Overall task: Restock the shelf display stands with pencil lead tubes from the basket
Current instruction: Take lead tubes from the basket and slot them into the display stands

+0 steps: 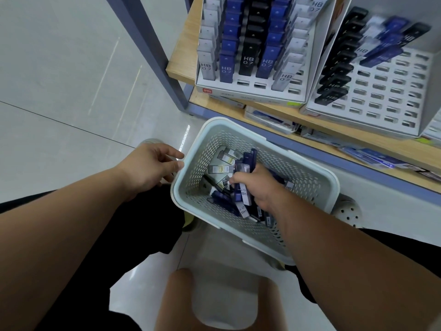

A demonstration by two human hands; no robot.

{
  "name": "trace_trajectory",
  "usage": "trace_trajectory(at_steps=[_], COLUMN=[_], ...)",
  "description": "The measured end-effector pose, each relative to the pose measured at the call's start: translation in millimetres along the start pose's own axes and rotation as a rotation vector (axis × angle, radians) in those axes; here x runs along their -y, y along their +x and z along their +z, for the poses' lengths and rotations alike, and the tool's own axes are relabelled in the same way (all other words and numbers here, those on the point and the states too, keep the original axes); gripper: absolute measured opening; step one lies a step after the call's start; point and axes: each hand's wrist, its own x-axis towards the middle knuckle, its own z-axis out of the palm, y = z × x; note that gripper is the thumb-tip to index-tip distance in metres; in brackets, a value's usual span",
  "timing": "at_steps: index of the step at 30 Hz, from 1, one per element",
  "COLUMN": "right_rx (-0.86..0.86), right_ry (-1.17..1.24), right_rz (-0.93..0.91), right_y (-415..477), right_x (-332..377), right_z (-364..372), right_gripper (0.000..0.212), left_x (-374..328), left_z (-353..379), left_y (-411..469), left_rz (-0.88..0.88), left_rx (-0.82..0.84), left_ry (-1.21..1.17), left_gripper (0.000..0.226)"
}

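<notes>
The right hand [256, 187] is curled round a small bunch of tubes [245, 195] down in the basket [310, 161], with more lying loose beneath and beside it. Left of it, the left hand [148, 166] is relaxed and holds nothing, thumb against the rim. Up ahead on the shelf [181, 68], the left stand [250, 91] is nearly full — a few front slots bare — while the right stand [386, 96] is mostly empty slots. Roughly half done, I judge.

Pale grey perforated basket [307, 177] holds blue, black and grey tubes [245, 194]; wooden shelf [181, 58].
</notes>
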Motion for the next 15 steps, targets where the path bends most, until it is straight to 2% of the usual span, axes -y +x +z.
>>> trace_trajectory(at_steps=[2, 5, 7, 12, 15], right_rx=[-0.027, 0.048, 0.102, 0.115, 0.116], right_ry=[-0.136, -0.297, -0.347, -0.391, -0.408], right_rz=[-0.026, 0.018, 0.069, 0.051, 0.052], right_y=[2.9, 2.7, 1.6, 1.6, 0.6], right_x=[0.9, -7.4, -16.7, -22.1, -22.7], right_z=[0.2, -9.1, -14.5, -16.9, -13.1], right_gripper=[0.023, 0.03, 0.036, 0.029, 0.05], left_x=[0.7, 1.0, -0.1, -1.5, -1.8], left_z=[-0.1, -0.4, -0.5, -2.4, -1.2], left_y=[0.2, 0.0, -0.3, 0.2, -0.7], left_rz=[-0.007, -0.017, -0.017, -0.014, -0.013], left_rx=[-0.003, 0.001, 0.003, 0.026, 0.027], left_ry=[-0.005, -0.013, -0.016, -0.008, -0.013], left_gripper=[0.014, 0.014, 0.014, 0.016, 0.017])
